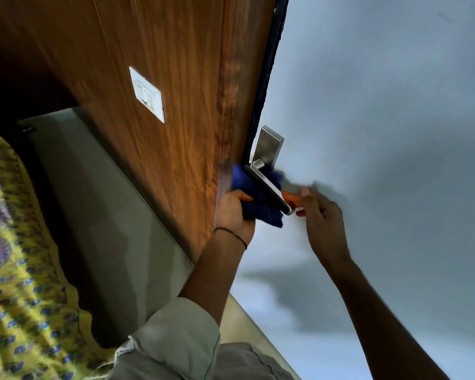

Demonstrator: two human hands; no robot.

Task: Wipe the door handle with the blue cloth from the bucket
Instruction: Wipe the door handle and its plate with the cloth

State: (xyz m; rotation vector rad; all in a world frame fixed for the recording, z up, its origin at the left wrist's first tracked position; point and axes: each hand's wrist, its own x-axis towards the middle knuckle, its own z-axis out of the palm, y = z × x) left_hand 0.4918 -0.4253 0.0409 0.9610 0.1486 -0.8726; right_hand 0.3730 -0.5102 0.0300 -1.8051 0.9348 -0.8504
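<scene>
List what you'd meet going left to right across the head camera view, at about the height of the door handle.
Patterned yellow fabric → wooden door panel → left hand → blue cloth → door handle → right hand → pale wall.

A home, most likely a bedroom doorway. A pale painted door [368,133] with a steel lever handle [266,185] fills the three o'clock side. Wood-grain panelling [176,91] runs from eleven to twelve o'clock and carries a white household switch plate [147,93]. At eight o'clock lies yellow fabric with a purple and blue print [19,283], like a bedspread, beside a grey tiled floor [99,215].
</scene>
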